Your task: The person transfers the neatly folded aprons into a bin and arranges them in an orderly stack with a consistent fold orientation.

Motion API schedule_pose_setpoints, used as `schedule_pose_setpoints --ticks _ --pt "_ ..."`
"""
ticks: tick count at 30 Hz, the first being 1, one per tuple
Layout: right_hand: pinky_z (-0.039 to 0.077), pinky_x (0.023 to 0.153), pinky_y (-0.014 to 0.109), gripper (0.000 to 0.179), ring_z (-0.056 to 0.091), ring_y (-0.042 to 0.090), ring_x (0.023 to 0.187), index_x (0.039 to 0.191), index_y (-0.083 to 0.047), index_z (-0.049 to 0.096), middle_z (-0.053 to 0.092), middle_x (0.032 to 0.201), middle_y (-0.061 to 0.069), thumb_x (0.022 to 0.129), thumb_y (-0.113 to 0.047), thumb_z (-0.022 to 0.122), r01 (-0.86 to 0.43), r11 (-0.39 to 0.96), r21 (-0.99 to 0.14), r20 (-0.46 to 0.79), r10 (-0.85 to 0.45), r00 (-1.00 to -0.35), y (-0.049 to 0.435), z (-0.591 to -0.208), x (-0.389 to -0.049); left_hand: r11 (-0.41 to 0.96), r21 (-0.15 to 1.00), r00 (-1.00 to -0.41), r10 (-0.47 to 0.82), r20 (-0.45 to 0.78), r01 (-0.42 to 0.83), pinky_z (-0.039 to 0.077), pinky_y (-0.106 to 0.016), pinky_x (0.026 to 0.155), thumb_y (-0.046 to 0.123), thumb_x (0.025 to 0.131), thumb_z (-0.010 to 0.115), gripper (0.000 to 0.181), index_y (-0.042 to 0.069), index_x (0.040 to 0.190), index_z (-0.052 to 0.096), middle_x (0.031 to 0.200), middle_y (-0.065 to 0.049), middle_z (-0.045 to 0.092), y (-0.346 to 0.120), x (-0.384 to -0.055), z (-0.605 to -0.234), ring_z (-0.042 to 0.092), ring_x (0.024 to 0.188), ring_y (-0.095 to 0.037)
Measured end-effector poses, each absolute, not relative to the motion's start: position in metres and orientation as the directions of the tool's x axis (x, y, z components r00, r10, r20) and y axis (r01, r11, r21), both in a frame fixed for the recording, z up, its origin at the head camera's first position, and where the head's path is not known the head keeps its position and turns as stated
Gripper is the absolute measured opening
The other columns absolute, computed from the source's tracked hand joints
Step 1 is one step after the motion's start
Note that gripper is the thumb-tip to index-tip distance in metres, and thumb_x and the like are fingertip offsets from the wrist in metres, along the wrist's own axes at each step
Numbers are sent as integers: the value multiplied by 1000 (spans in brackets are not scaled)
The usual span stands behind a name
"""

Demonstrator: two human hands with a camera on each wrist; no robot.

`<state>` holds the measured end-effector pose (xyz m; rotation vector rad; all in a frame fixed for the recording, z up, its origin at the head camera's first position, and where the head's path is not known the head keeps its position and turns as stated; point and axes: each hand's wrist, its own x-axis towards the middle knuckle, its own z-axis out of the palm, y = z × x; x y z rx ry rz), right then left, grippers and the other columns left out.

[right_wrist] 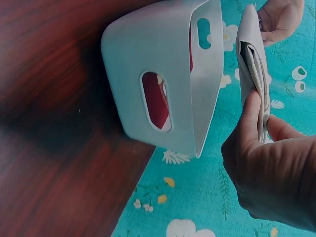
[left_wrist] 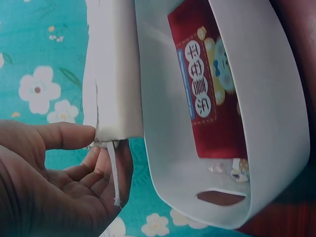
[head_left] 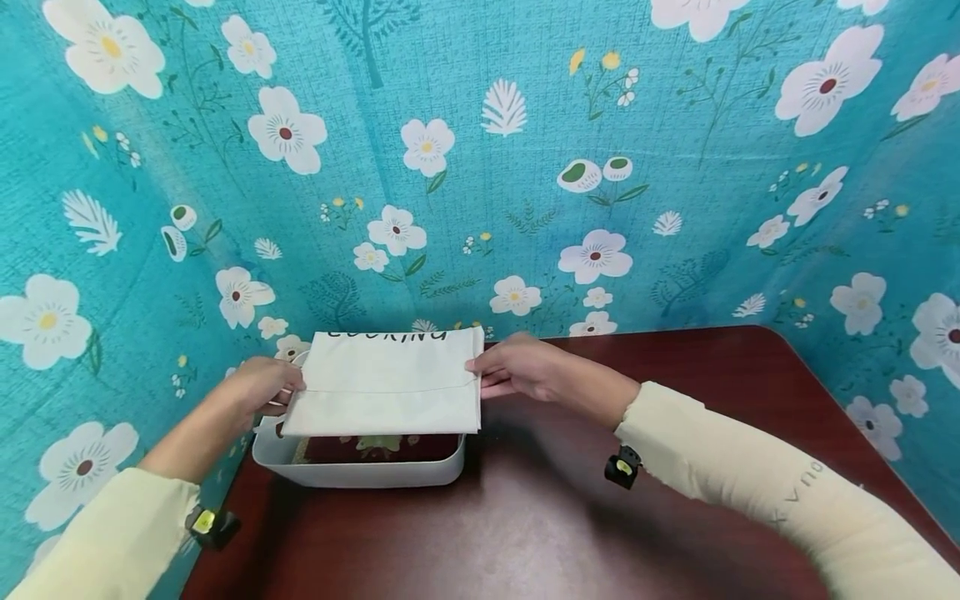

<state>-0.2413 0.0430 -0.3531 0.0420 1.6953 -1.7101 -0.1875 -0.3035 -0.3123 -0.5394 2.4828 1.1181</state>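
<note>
Both hands hold a folded cream cloth with dark lettering over a white storage bin. My left hand pinches its left edge, thumb on one face and fingers behind. A thin white strap dangles by those fingers in the left wrist view. At the opposite edge, my right hand grips the stacked layers between thumb and fingers. The right wrist view shows the folded layers edge-on, above the bin's opening and apart from it. Inside the bin lies a red packet with white round characters and a cartoon figure.
Small clear-wrapped bits lie in the bin beside the packet. The bin has oval handle holes in its ends and stands on a dark red-brown table, toward the left. A teal floral curtain hangs behind and along both sides.
</note>
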Motion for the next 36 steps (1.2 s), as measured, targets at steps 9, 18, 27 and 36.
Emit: schedule_pose_setpoints --ticks 9,18,27,36 --pt "57 82 38 22 65 18 75 105 4 66 68 87 12 87 -9 68 516 106 -850 -501 -461 -732 24 -361 -244 633 610 -864 -208 -459 -477 53 -26 65 10 92 49 39 -12 124 48 92 -11 53 -320 -186 -316 53 78 -18" --pt "58 78 35 23 65 18 75 105 5 65 67 87 13 87 -8 68 508 105 -855 -494 -459 -738 11 -367 -248 637 585 -848 -230 -477 -502 53 -27 68 8 92 49 48 -14 134 41 104 -18 52 -329 -189 -323 52 87 -23" --pt "58 78 34 21 65 18 75 103 5 66 65 85 12 87 -8 68 504 109 -857 -497 -439 -749 3 -372 -252 638 583 -850 -249 -464 -504 52 -26 66 7 92 49 44 -14 131 46 91 -12 53 -333 -189 -330 52 81 -21" --pt "59 73 33 23 67 17 71 102 5 65 67 83 12 85 -8 71 499 128 -857 -503 -418 -757 1 -382 -249 643 582 -855 -249 -455 -498 52 -27 67 6 91 51 46 -15 131 45 93 -12 53 -333 -187 -332 51 83 -22"
